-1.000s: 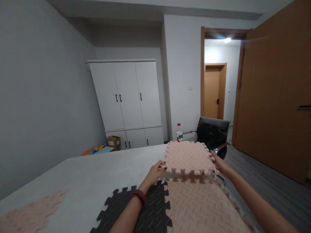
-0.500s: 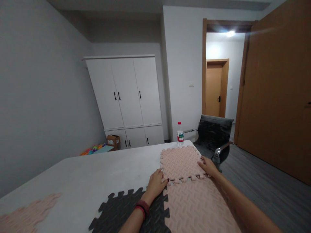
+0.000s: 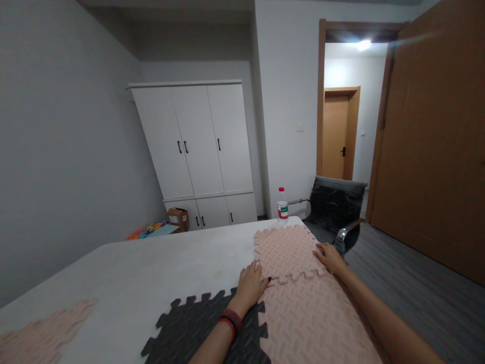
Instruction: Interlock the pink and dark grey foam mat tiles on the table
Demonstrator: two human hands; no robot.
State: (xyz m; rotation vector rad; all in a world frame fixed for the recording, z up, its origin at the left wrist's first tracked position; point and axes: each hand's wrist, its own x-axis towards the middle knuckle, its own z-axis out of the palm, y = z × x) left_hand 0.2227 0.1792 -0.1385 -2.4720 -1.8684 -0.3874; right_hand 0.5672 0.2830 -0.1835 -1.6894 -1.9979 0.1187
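Observation:
A pink foam puzzle mat tile [image 3: 285, 250] lies flat on the white table [image 3: 159, 268], its toothed near edge meeting a second pink tile [image 3: 310, 323] closer to me. My left hand [image 3: 252, 283] rests with fingers spread at the far tile's near left corner. My right hand [image 3: 330, 257] presses flat on its near right corner. A dark grey tile [image 3: 204, 328] is joined to the near pink tile on the left, under my left forearm, which wears a red and black wristband.
Another pink tile [image 3: 41, 333] lies at the table's near left. A water bottle [image 3: 282, 206] stands at the far table edge. A black office chair [image 3: 337, 212] sits behind the table, with white cupboards [image 3: 197, 151] and an open doorway beyond.
The far pink tile was held lifted a second ago; it now lies flat on the table against the near pink tile, and both hands press on its near corners.

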